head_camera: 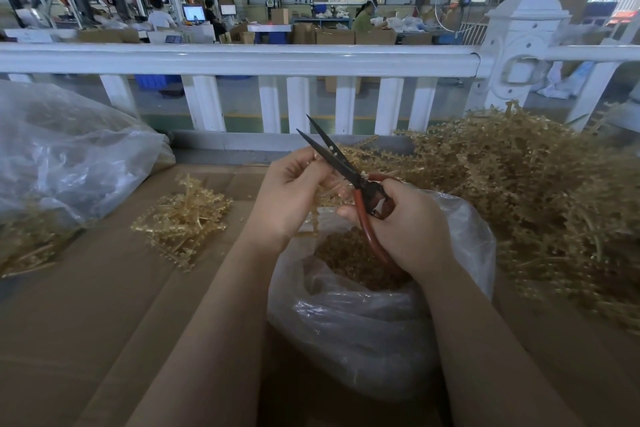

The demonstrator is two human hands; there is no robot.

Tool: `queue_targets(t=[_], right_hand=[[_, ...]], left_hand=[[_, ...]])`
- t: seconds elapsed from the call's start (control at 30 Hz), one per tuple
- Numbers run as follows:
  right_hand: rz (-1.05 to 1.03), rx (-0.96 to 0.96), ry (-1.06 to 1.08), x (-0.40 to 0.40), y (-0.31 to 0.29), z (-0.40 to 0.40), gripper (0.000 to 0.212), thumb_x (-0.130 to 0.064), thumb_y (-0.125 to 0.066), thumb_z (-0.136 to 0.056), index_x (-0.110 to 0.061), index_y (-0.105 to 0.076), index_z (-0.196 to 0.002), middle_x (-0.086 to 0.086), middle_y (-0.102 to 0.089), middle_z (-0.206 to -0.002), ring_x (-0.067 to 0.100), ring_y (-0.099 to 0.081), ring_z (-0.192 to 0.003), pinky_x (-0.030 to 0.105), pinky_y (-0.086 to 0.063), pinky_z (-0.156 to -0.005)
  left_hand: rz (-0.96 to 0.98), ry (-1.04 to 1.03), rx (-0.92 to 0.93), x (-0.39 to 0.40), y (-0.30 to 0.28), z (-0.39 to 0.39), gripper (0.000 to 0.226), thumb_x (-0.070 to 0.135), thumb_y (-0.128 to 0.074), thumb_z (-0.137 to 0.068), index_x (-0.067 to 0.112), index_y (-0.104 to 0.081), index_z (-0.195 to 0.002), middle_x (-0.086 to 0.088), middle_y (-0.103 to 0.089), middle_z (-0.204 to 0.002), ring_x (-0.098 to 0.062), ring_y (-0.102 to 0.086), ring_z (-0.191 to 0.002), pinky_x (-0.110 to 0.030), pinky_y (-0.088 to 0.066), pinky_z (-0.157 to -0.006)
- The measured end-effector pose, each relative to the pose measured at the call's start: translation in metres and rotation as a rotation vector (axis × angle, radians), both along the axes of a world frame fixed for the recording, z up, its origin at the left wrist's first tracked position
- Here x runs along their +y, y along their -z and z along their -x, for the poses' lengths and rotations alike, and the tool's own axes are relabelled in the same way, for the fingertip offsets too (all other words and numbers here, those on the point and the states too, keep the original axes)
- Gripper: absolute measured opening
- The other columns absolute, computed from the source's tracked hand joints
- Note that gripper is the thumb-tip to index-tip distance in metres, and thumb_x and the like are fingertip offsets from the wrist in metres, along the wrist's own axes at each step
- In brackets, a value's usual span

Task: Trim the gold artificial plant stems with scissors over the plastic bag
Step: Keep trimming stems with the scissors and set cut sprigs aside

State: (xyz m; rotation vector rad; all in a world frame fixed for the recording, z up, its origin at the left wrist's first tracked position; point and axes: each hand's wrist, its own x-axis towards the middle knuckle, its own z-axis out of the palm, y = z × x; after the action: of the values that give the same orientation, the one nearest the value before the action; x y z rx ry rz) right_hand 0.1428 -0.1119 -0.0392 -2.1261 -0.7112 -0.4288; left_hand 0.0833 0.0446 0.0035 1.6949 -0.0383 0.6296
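1. Stem (317, 215) pinched in my left hand (289, 196) fingers, directly above plastic bag (346, 322) so offcuts drop in.
2. Right hand (408, 229) fingers clamped on scissors (346, 170), blades apart, ready to snip.
3. Untrimmed pile (519, 191) sits right, within reach.

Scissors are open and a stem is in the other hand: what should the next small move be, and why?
Probably close the scissors on the gold stem in the left hand. The blades stand apart in the right hand, with the stem beside them and the open plastic bag below to catch the trimmings.
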Motion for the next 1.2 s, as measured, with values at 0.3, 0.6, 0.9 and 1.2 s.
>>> queue_targets(t=[0.3,0.6,0.9,1.2], right_hand=[[-0.005,0.009,-0.008,0.000,-0.004,0.004,0.036,-0.086,-0.060,-0.067,-0.051,-0.054,-0.073,-0.045,-0.056,-0.084,-0.012,-0.055,-0.077,0.010,-0.033,-0.054],[0.001,0.045,-0.012,0.001,-0.006,0.003,0.052,-0.094,-0.050,-0.060,-0.045,-0.056,-0.075,-0.043,-0.058,-0.085,-0.006,-0.059,-0.077,0.015,-0.034,-0.057],[-0.052,0.046,-0.043,0.002,-0.002,0.001,0.066,-0.093,-0.053,-0.058,-0.034,-0.067,-0.083,-0.023,-0.065,-0.072,-0.002,-0.060,-0.072,0.017,-0.040,-0.060],[-0.044,0.075,-0.021,0.004,0.001,-0.003,0.080,-0.102,-0.047,-0.051,-0.030,-0.067,-0.080,-0.023,-0.065,-0.074,-0.007,-0.061,-0.077,0.017,-0.045,-0.061]], left_hand=[[0.012,0.004,0.034,0.004,0.000,0.000,0.025,0.013,-0.052,-0.098,0.008,-0.076,-0.092,-0.022,-0.068,-0.083,-0.017,-0.063,-0.075,-0.023,-0.052,-0.076],[-0.042,0.029,0.041,0.008,0.003,-0.001,0.026,0.007,-0.049,-0.099,0.003,-0.074,-0.092,-0.010,-0.067,-0.077,-0.012,-0.061,-0.074,-0.019,-0.049,-0.076],[-0.063,0.065,0.026,0.011,0.004,-0.001,0.027,0.006,-0.046,-0.099,0.001,-0.072,-0.095,-0.016,-0.067,-0.082,-0.011,-0.060,-0.075,-0.015,-0.048,-0.075],[-0.051,0.050,0.010,0.013,0.005,-0.002,0.026,0.012,-0.049,-0.099,0.001,-0.072,-0.095,-0.004,-0.066,-0.078,-0.007,-0.059,-0.071,-0.015,-0.045,-0.072]])
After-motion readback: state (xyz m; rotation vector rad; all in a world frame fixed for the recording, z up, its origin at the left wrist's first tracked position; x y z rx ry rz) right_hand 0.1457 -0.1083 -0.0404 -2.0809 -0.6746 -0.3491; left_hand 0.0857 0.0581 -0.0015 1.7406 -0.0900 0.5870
